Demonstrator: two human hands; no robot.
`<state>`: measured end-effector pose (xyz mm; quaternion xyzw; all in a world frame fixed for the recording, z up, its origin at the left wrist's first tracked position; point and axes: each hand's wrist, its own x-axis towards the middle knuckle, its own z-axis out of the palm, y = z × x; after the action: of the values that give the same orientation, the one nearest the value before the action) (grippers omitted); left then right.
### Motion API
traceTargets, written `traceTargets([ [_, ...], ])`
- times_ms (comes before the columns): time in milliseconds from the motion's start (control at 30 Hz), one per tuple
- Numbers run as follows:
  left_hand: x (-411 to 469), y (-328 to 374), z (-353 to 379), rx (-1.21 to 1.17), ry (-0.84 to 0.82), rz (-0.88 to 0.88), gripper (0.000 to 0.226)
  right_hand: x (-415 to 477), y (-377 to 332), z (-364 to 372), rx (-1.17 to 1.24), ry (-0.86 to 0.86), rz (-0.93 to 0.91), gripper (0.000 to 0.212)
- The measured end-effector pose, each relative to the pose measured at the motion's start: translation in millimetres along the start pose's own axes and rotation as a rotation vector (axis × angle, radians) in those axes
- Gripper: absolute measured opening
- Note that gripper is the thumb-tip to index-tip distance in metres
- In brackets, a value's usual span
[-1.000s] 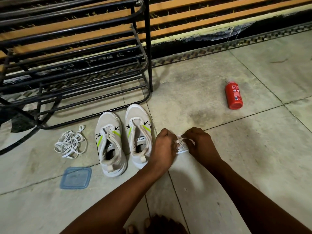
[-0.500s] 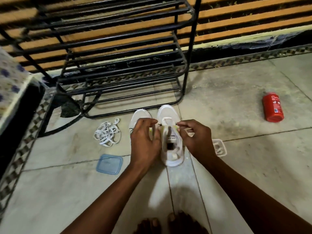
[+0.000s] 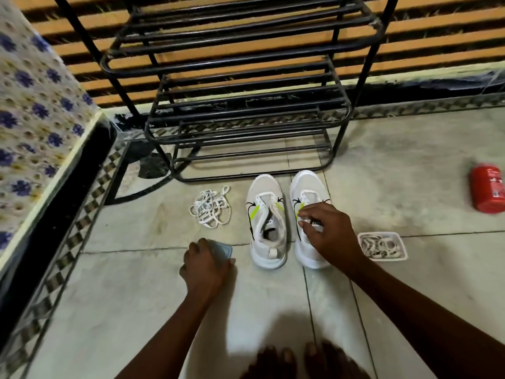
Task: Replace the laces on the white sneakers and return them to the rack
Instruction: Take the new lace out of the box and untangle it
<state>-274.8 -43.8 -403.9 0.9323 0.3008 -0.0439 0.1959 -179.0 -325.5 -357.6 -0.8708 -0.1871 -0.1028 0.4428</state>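
Observation:
Two white sneakers with lime-green accents stand side by side on the floor, toes toward the black metal shoe rack (image 3: 246, 110), with no laces in them. My right hand (image 3: 326, 232) hovers over the right sneaker (image 3: 307, 184) and pinches a small pale lace end at its tongue. The left sneaker (image 3: 266, 222) stands untouched. My left hand (image 3: 205, 265) grips the blue plastic lid (image 3: 224, 249) on the floor to the left of the shoes. A small clear container (image 3: 382, 246) holding coiled laces sits right of the shoes. A loose pile of white laces (image 3: 210, 206) lies on the left.
A red bottle (image 3: 487, 187) lies on the tiles at the far right. A bed with a floral cover (image 3: 35, 119) runs along the left edge. My bare toes (image 3: 300, 359) show at the bottom. A slatted wall stands behind the rack.
My left hand has left the sneakers and dropped down-left onto the blue lid. My right hand has shifted onto the right sneaker. The camera view has swung left.

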Motion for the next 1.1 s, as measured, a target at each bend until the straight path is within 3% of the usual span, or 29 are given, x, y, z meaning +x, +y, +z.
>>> traceTargets([
  [133, -0.1, 5.1, -11.4, -0.14, 0.076, -0.037, 0.073, -0.7, -5.2, 1.1, -0.045, 0.008, -0.02, 0.02],
  [233, -3.9, 26.6, -33.0, -0.533, 0.133, -0.025, 0.075, 0.6, -14.2, 0.8, -0.057, -0.005, -0.099, 0.031],
  [333, -13.5, 61.7, -58.8, -1.028, -0.021, 0.098, 0.07, 3.4, -28.5, -2.9, -0.035, -0.094, -0.207, 0.058],
  [433, -24.6, 97.8, -74.2, -1.267, -0.223, 0.195, 0.062, 8.5, -48.7, -13.1, 0.03, -0.164, -0.238, 0.081],
  [533, -35.6, 125.1, -74.6, -1.503, -0.449, 0.263, 0.046, 11.9, -64.3, -25.9, 0.089, -0.129, -0.228, 0.088],
  [600, -44.3, 138.9, -72.2, -1.601, -0.551, 0.266, 0.05, 12.2, -67.1, -35.1, 0.064, -0.089, -0.253, 0.086],
  [767, -53.9, 156.0, -66.2, -1.402, -0.576, 0.285, 0.049, 4.4, -50.2, -60.9, -0.029, -0.017, -0.243, 0.079],
  [900, -55.8, 167.1, -58.4, -1.258, -0.525, 0.526, 0.058, -10.6, -12.2, -84.6, 0.025, -0.065, -0.244, 0.077],
  [1000, -59.5, 179.0, -43.3, -0.985, -0.504, 0.734, 0.057, -22.8, 10.5, -104.0, 0.012, -0.102, -0.214, 0.074],
  [1100, -69.2, 197.7, -20.7, -0.677, -0.458, 0.822, 0.064, -34.8, 28.8, -122.3, -0.024, -0.114, -0.142, 0.069],
])
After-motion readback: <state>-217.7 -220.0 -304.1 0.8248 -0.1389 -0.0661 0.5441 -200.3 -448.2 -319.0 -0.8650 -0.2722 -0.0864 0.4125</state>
